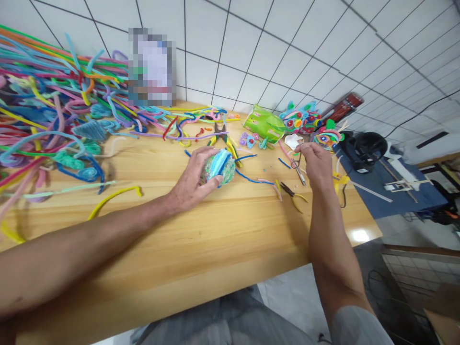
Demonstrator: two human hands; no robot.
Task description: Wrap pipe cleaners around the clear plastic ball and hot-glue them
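My left hand [196,179] is wrapped around a round ball [223,167], green and speckled with light-blue, white and dark-blue fuzzy strips across it. The ball is at the middle of the wooden table. Off to the right, my right hand [316,160] pinches the handle end of a small pair of scissors [299,171], whose blades point down toward the table. Behind the ball lie yellow-and-black cutting pliers [224,139]. Left of my right forearm rest smaller yellow-handled pliers [293,194]. Blue pipe-cleaner pieces [251,178] lie between my hands.
A large heap of colourful pipe cleaners [53,110] covers the table's left side. Along the wall stand a green packet [264,124], decorated fuzzy figures [300,117] and a dark red cylinder [343,109]. A black round object [370,146] sits on a blue surface [413,184] at right.
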